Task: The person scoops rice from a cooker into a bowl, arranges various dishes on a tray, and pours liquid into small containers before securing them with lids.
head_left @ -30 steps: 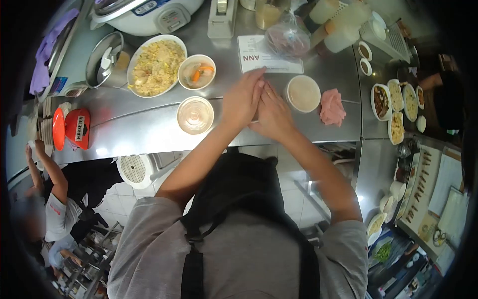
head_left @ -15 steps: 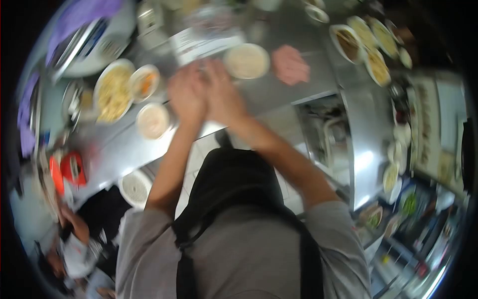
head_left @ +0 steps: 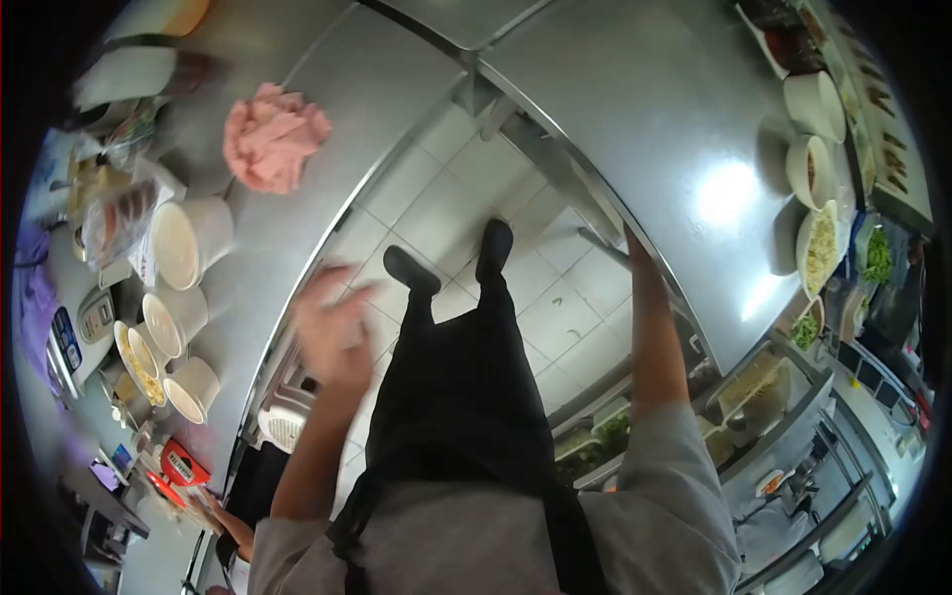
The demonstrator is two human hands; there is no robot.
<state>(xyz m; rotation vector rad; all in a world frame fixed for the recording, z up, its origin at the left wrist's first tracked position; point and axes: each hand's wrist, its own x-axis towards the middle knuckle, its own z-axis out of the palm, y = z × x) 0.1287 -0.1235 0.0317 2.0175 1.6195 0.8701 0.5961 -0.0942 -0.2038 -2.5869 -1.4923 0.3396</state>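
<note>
My left hand (head_left: 335, 327) hangs over the floor beside the left counter's edge, blurred by motion. Its fingers look spread, and I make out nothing held in them. My right forearm (head_left: 656, 337) reaches forward to the right counter's edge, where the hand disappears beneath the metal top. What that hand touches is hidden. On the left counter (head_left: 327, 149), a crumpled pink cloth (head_left: 275, 139) lies ahead of my left hand. A large white tub (head_left: 190, 241) and a smaller tub (head_left: 176, 320) stand to that hand's left.
Bowls of food, including one with pale yellow pieces (head_left: 819, 248), line the right counter's (head_left: 654, 109) far side. A scale (head_left: 84, 332) stands at the far left. An open drawer with food containers (head_left: 759, 387) is at lower right. Another person's hand (head_left: 206, 514) shows at lower left.
The view has turned to the right. My hands, together over the left counter before, are now apart: the left over the floor, the right under the right counter's edge.
</note>
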